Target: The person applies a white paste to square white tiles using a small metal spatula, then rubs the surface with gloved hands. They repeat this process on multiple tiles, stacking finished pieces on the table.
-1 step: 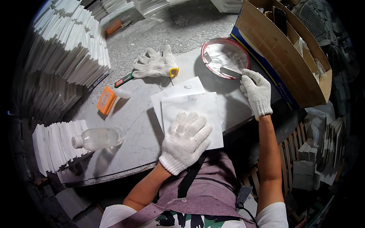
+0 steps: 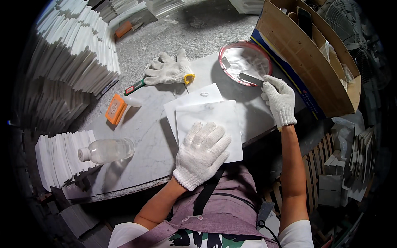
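Left hand [image 2: 202,156] lying flat, wide, apparently steadying tile [image 2: 206,113] at bench's [image 2: 151,142] front edge; right hand [image 2: 280,100] gripping spatula [image 2: 250,79], blade extending over red-rimmed bowl [image 2: 221,52].

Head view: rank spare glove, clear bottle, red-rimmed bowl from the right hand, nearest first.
1. Red-rimmed bowl: just beyond the right hand, to its left.
2. Spare glove: left of the bowl.
3. Clear bottle: farther left, lower in view.

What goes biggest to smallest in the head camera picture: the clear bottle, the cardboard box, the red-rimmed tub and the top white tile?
By picture area:
1. Cardboard box
2. Top white tile, though partly covered
3. Red-rimmed tub
4. Clear bottle
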`<state>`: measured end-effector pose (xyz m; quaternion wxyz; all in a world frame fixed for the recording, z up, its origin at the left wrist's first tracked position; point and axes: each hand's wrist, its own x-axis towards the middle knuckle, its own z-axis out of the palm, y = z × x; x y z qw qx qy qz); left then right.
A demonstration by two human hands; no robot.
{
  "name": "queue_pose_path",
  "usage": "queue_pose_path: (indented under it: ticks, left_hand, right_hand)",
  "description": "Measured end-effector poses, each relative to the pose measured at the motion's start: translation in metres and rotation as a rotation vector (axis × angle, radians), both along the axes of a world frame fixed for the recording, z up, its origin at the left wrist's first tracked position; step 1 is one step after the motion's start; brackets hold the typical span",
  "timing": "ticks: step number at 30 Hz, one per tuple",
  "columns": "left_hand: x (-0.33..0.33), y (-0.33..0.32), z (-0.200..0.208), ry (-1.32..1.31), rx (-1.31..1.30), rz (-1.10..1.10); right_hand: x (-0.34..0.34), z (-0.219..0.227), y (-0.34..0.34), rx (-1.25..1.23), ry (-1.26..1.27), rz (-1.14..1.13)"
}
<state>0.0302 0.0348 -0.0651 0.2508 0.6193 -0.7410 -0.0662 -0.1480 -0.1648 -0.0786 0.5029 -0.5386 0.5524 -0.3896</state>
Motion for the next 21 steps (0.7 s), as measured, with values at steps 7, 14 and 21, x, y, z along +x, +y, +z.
queue_pose_path:
  ticks: [7,14,21]
  left_hand:
    - [0.000,-0.001,-0.002,0.013,-0.025,-0.004]
    - [0.000,-0.003,-0.002,0.025,-0.066,-0.011]
    - [0.000,-0.002,-0.004,0.020,-0.062,-0.015]
  right_hand:
    - [-0.006,0.000,0.004,0.026,-0.041,-0.054]
    - [-0.026,0.011,0.052,0.030,-0.098,-0.138]
    - [-0.020,0.011,0.117,0.114,-0.179,-0.222]
